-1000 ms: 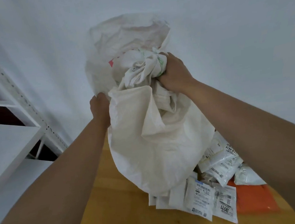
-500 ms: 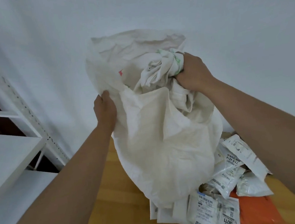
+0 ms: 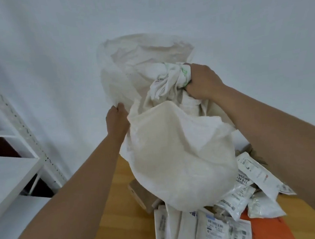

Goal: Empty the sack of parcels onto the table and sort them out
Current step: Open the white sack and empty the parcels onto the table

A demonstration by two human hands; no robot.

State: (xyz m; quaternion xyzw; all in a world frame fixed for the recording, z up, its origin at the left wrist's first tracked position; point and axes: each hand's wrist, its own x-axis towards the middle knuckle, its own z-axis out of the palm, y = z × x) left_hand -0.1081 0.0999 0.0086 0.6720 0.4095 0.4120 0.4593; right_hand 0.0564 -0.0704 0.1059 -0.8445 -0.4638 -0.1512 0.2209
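Note:
A large off-white woven sack [image 3: 177,155] hangs upside down over the wooden table [image 3: 121,217]. My right hand [image 3: 201,83] grips a bunched corner of its cloth at the top right. My left hand [image 3: 117,121] holds the sack's left edge. Under the sack's lower end lies a heap of parcels [image 3: 234,202]: several white labelled mailers, a brown cardboard box [image 3: 140,193] at the left and an orange mailer [image 3: 265,230] at the bottom right. Part of the heap is hidden by the sack.
White metal shelving [image 3: 10,166] stands at the left, close to the table's edge. A plain white wall fills the background. Bare wood shows on the left part of the table.
Both hands and the sack have shifted right and down in view. More parcels show under the sack, among them the brown box at the left and a white mailer at the right.

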